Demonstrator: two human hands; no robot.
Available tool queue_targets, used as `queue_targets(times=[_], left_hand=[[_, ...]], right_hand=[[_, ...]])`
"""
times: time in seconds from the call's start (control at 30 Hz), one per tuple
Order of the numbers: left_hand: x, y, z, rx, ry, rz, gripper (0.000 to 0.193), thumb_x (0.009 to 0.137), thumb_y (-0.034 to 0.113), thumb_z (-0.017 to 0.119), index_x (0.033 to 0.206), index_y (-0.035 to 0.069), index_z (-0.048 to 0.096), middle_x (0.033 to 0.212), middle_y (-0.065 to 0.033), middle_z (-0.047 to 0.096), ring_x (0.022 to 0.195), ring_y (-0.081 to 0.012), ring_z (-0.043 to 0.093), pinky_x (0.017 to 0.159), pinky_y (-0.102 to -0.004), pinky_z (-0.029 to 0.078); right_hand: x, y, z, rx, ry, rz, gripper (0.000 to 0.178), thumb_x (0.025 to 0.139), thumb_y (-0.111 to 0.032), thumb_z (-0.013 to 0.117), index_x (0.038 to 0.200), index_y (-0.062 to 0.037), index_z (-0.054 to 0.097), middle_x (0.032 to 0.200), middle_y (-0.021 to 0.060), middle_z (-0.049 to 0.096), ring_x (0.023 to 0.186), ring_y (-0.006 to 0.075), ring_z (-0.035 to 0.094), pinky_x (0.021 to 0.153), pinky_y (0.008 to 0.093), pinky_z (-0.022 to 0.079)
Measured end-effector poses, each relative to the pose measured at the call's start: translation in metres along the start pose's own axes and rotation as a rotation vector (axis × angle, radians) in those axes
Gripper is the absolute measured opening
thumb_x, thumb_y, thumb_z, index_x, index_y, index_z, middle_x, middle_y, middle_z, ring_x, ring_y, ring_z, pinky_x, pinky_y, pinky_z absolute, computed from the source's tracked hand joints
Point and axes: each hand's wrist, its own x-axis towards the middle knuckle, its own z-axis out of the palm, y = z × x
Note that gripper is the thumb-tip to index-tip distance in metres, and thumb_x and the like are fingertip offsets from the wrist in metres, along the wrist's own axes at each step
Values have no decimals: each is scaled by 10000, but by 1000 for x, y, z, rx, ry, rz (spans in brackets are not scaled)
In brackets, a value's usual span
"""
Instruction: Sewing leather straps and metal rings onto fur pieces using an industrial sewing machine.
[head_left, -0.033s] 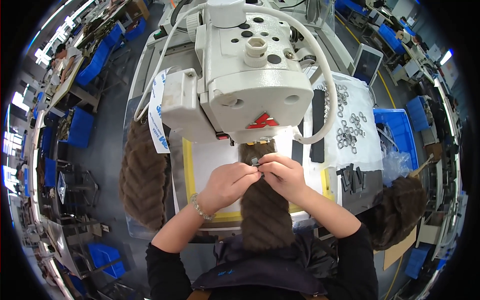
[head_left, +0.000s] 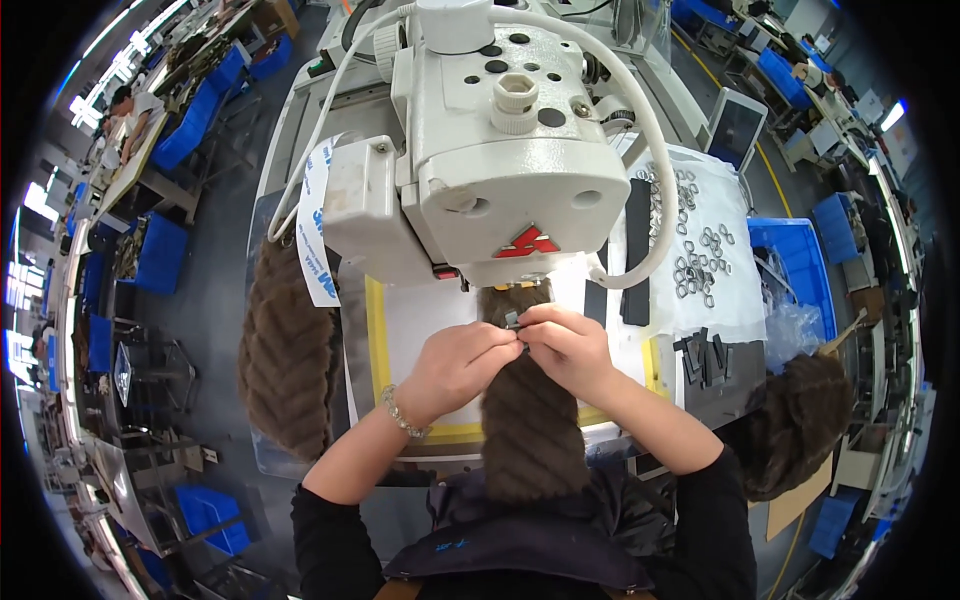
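A long strip of brown fur (head_left: 532, 432) runs from under the sewing machine head (head_left: 522, 205) down over my lap. Above its upper part my two hands meet, fingertips pinched together. My left hand (head_left: 462, 365) and my right hand (head_left: 572, 350) both hold a small metal ring (head_left: 512, 319), which sticks up between the fingers. Some dark material may be pinched with it, but the fingertips hide that. Beneath the strip lies a white work plate (head_left: 420, 345) edged with yellow tape.
Another fur piece (head_left: 288, 355) lies left of the machine; a fur bundle (head_left: 805, 425) sits at the right. Many metal rings are scattered on a white cloth (head_left: 740, 300). Near them are short black strap pieces (head_left: 706, 358) and a blue bin (head_left: 818, 300).
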Motion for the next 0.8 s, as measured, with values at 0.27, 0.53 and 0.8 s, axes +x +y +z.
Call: queue_targets(times=[0.27,0.53,0.8], left_hand=[[-5,-16,21,112,-60,-156,250,744,92,749,977,53,665,1035,-70,656,902,-254,641,760,-349,524],[-1,-17,16,142,-119,-287,388,733,127,757,1096,53,642,1058,-70,650,923,-252,603,839,-364,473],[0,-15,13,169,24,39,235,721,55,731,951,58,682,925,-44,669,794,-206,661,656,-306,537]], right_hand=[[16,39,0,149,95,551,117,732,29,659,842,-7,643,846,92,659,695,201,646,634,315,508],[21,38,-1,-78,-77,349,89,776,-10,651,858,-41,637,782,76,662,670,191,626,621,311,494],[14,20,2,142,-116,330,169,676,44,734,802,-33,653,893,76,690,772,194,656,669,288,513]])
